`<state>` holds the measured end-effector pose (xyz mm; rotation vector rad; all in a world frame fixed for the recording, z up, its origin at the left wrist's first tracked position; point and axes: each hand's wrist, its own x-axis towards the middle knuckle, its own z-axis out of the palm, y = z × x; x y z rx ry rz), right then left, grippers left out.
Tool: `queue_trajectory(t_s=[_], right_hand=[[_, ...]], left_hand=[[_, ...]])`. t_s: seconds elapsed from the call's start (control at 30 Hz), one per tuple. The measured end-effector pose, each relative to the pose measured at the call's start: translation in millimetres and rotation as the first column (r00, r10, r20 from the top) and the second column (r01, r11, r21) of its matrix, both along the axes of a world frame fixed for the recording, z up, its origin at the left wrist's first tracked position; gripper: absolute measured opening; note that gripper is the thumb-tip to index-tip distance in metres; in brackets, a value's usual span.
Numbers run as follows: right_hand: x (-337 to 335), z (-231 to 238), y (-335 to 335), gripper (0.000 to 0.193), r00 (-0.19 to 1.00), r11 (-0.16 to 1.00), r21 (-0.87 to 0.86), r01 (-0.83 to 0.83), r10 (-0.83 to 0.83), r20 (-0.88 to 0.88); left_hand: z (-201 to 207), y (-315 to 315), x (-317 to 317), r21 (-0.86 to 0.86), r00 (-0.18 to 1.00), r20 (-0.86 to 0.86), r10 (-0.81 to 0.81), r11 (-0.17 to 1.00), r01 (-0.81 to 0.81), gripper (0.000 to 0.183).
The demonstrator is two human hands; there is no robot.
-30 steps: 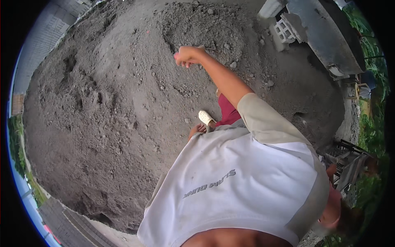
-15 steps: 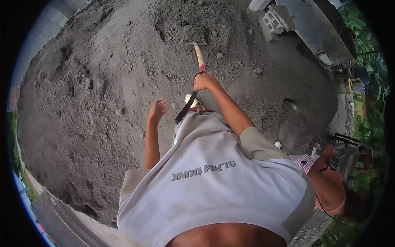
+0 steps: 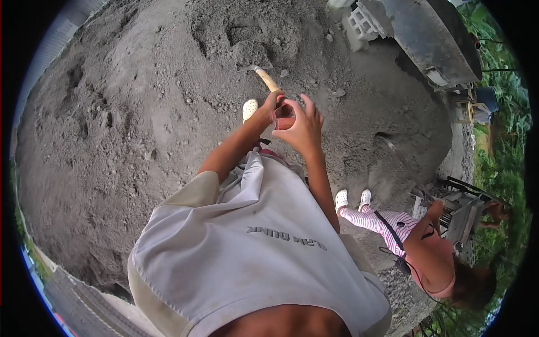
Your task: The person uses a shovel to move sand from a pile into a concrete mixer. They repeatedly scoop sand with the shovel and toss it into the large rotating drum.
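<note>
A shovel with a pale wooden shaft (image 3: 266,78) and a red handgrip (image 3: 284,123) slants up from my body. Its blade is mostly under a heap of grey sand (image 3: 252,54). My left hand (image 3: 270,105) is closed around the upper shaft, near the red part. Beside it, my right hand (image 3: 306,128) is at the handgrip with fingers curved and spread apart, not wrapped tight. One cream clog (image 3: 250,109) of mine shows left of the shaft.
Loose grey sand (image 3: 112,135) with small stones spreads all around. A broken hollow block (image 3: 362,23) and a metal wheelbarrow-like tray (image 3: 426,33) stand at the far right. At the right, another person (image 3: 432,247) in a pink top is close to wooden and metal scraps (image 3: 463,210).
My left hand has come from free beside me onto the shaft. My right hand has moved from the shaft's red part to the handgrip, fingers spread. The shovel has swung slightly left.
</note>
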<state>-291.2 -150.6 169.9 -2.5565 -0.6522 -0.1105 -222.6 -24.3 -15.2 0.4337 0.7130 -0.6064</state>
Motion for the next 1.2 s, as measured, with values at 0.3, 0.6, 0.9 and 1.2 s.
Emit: queue_trajectory(t_s=[0.3,0.6,0.9,1.2], right_hand=[[58,-46,-9,0.024,0.295,-0.326,0.292,0.899,-0.041,-0.955],[125,12,35,0.02,-0.218,-0.599,-0.029,0.801,-0.246,-0.944],[86,-32,-37,0.016,-0.306,-0.392,0.01,0.92,-0.732,-0.608],[67,-23,-205,0.019,-0.15,-0.147,-0.059,0.987,-0.743,-0.653]], left_hand=[[-83,-6,115,-0.297,0.923,-0.383,-0.025,0.95,-0.097,0.037],[-262,78,228,0.076,0.935,-0.298,0.191,0.981,-0.176,0.021],[-256,56,200,0.091,0.89,-0.435,0.136,0.99,-0.107,0.018],[-201,16,123,0.109,0.841,-0.503,0.197,0.98,-0.164,0.017]])
